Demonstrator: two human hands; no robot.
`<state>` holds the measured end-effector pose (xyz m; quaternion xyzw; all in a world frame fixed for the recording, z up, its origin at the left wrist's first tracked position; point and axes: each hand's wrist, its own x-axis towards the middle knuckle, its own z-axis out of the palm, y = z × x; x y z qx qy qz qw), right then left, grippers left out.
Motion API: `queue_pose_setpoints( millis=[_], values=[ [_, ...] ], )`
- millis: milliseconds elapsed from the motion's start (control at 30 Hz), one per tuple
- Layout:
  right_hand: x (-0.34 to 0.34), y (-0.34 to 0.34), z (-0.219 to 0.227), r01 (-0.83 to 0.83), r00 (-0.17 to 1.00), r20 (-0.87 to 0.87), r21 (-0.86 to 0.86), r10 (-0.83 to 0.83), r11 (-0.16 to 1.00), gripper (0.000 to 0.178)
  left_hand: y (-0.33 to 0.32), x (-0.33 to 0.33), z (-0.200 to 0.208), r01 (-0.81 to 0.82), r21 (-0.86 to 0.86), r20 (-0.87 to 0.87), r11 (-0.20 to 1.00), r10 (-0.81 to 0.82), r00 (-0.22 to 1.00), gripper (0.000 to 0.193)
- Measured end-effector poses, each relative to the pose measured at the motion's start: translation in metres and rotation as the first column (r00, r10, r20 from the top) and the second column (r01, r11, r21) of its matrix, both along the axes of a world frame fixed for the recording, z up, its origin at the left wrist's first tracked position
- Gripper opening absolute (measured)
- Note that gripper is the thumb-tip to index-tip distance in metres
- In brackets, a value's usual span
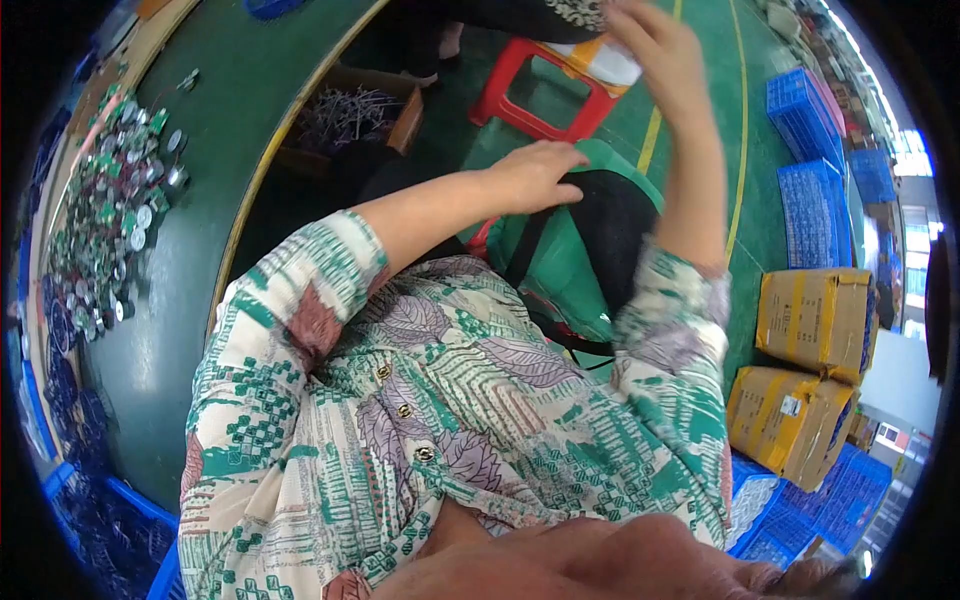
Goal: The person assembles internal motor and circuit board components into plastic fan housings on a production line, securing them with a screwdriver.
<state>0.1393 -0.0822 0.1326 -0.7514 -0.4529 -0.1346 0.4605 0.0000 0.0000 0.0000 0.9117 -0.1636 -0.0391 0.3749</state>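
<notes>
My left hand [540, 178] reaches across my lap, palm down, its thumb apart from its outstretched fingers. It lies over a shiny green bag-like item [515, 245] with a black strap [530, 245] and a black part [605, 220]. I see nothing held in this hand, though its underside is hidden. My right hand [655, 45] is raised at the top edge, blurred, its fingertips partly cut off. Those fingers are near a black-and-white patterned cloth [578, 12] and a red stool [530, 95] with a white and yellow top [595, 62]. Whether they grip anything is unclear.
A green worktable [150, 370] on the left carries a heap of small metal-and-green parts [115, 220]. Below its edge stands a carton [405, 120] of metal pieces. Blue crates [812, 210] and taped cartons [790, 425] line the right. Another person's foot [450, 40] shows near the top.
</notes>
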Motion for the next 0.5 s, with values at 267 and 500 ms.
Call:
queue_pose_setpoints(
  millis=[267, 500],
  values=[
    [-0.168, 0.015, -0.027, -0.133, 0.971, -0.095, 0.547, 0.220, 0.826, 0.011, 0.007, 0.027, -0.035, 0.136, 0.249, -0.034, 0.959, -0.132, 0.991, 0.087],
    [-0.230, -0.023, -0.194, -0.099, 0.832, -0.535, 0.122, 0.149, 0.988, 0.009, -0.020, 0.038, -0.024, 0.154, 0.166, -0.007, 0.974, -0.155, 0.988, 0.082]
  ],
)
